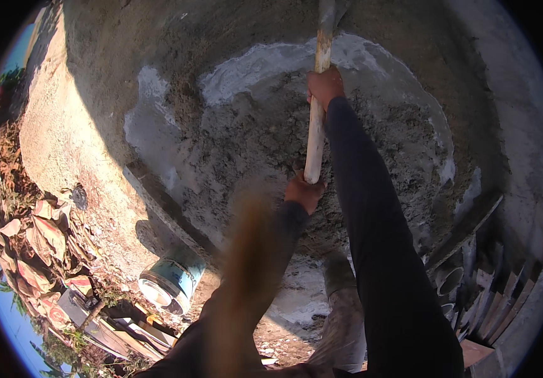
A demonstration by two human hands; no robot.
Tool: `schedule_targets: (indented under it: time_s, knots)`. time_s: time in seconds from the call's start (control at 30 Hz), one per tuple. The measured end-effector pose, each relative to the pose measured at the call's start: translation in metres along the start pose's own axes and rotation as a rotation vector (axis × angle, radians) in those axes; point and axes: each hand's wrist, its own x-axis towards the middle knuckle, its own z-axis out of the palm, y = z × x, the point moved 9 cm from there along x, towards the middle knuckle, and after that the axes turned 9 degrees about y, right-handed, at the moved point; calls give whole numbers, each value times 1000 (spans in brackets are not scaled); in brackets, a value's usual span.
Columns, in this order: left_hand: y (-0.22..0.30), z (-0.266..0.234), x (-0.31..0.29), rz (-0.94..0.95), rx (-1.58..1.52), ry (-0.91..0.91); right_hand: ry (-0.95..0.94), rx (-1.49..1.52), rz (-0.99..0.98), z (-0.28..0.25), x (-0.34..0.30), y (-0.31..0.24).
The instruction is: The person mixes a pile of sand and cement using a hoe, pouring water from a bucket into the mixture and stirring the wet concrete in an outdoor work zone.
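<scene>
A long, pale wooden tool handle [316, 129] runs up from the middle of the view to the top edge, where it turns grey. The head of the tool cannot be made out. Around the handle's lower end my left hand [303, 192] is closed. My right hand [326, 86] grips it further up, with that arm stretched forward. Beneath both hands spreads a wide patch of wet grey mortar mix [252, 138], lumpy in the middle, with smoother pale slurry [252, 69] along its far rim.
A board [167, 208] edges the mix on the left, and another board [465, 230] on the right. A bluish bucket [173, 280] lies at lower left, near crumpled sacks [47, 233] and scrap wood. Pipes [450, 280] and planks lie at lower right. Something brown and blurred [246, 283] hangs close in front.
</scene>
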Motion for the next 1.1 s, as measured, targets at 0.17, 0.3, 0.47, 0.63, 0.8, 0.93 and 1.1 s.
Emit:
schedule_targets:
  time_s: [0.17,0.3,0.47,0.63,0.8,0.93,1.1]
  knots:
    - [-102,-7,-109,-133,194,-147,-82,11,339,-10,-108,130]
    - [-149,-13,-231,-200,315,-185,-44,172,461,-68,-232,211]
    - [-268,-86,-303,-107,361,-150,26,355,568,-41,-375,174]
    - [-176,-61,-173,44,223,-91,52,317,36,-40,-251,29]
    - [-11,-70,-3,96,-12,-23,15,195,-160,30,-35,-56]
    - [-46,-68,-39,-70,-38,3,-166,-26,127,95,-3,56]
    - [-146,-78,-186,-535,-406,-105,-240,-241,184,120,-179,106]
